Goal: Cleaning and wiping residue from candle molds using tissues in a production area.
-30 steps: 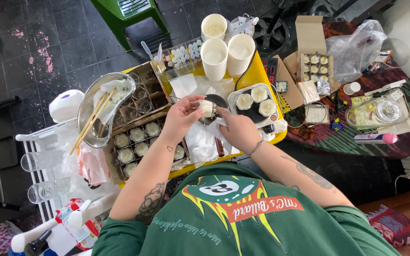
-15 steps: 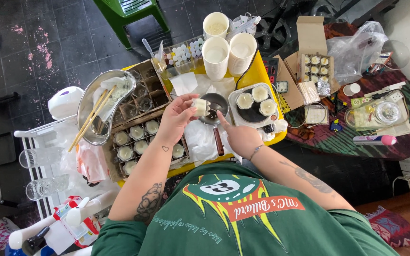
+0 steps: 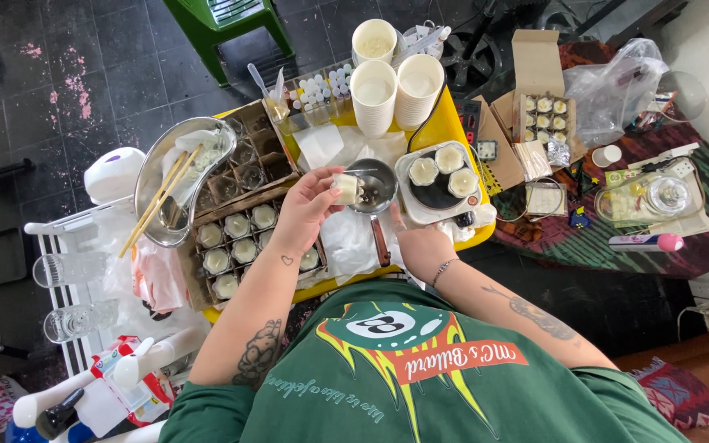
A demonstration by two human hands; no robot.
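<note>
1. left hand (image 3: 309, 209): forearm raised across the divided box (image 3: 235, 234), grip closed around a small glass candle jar (image 3: 345, 189) held above the small metal pan (image 3: 375, 187).
2. right hand (image 3: 422, 250): lowered near the pan's handle (image 3: 381, 240); whether its grip is closed cannot be told.
3. yellow tabletop (image 3: 445, 123): paper cup stacks (image 3: 395, 90), hot plate (image 3: 436, 180) with three jars.
4. room: dark tiled floor (image 3: 84, 82), green chair (image 3: 231, 25).
</note>
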